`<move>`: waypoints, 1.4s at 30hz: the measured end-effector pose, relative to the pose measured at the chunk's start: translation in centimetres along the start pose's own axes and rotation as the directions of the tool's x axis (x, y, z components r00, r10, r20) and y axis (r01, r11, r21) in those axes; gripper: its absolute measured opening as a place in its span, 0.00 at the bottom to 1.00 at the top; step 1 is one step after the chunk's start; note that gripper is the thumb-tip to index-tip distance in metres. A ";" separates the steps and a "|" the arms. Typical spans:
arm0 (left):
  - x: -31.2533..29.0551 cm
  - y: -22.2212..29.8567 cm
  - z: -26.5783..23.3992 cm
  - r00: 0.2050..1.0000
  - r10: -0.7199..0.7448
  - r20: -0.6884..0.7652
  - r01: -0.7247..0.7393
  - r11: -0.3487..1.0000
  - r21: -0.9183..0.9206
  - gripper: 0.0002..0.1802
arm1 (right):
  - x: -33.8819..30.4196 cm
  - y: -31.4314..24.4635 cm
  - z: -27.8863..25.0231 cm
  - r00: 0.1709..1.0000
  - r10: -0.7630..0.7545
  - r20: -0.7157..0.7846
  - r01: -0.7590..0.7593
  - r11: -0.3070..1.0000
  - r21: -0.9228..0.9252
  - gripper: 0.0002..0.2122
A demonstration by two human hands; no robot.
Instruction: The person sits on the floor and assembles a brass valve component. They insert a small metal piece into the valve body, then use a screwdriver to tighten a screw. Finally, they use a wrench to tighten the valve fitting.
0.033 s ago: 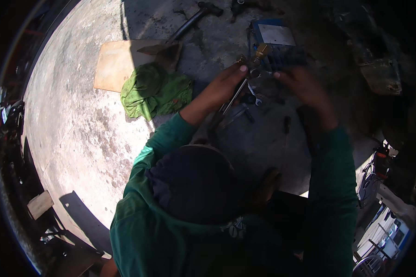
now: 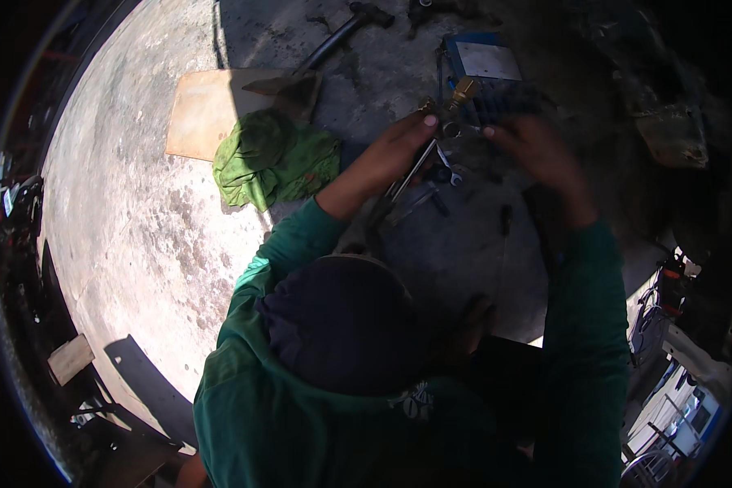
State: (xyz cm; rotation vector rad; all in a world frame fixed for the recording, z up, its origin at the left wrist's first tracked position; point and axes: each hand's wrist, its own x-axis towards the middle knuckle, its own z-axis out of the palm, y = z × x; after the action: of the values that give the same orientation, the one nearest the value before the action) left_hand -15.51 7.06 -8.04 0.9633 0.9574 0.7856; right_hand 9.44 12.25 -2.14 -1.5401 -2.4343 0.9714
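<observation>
Both my hands are out in front of me, over the shaded floor, at a metal part with a brass fitting (image 2: 464,91) standing up from it. My left hand (image 2: 390,156) is closed around the part's left side, thumb on top. A round metal ring (image 2: 451,129) shows between my hands. On its right side, my right hand (image 2: 535,150) is closed in a pinch, thumb at a small bright piece whose kind is hard to make out. Below the part are a long thin metal rod (image 2: 412,172) and an open-ended wrench (image 2: 454,176).
Left of my hands, a green cloth (image 2: 276,163) lies against a brown flat board (image 2: 199,114). A hammer (image 2: 342,37) lies beyond them. At the far right is a blue box with a pale panel (image 2: 488,62). A thin screwdriver-like tool (image 2: 505,224) lies nearer me.
</observation>
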 end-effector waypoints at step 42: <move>3.6 -2.9 -1.6 0.863 0.457 0.217 0.001 0.428 -0.904 0.46 | -1.9 -1.4 5.5 0.963 0.259 -0.073 -0.099 0.594 0.798 0.23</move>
State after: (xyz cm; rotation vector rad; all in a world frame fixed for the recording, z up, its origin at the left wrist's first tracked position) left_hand -15.27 9.62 -12.25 0.2679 -0.1023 1.0831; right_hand 7.01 7.68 -5.25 -1.4195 -1.3602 1.5693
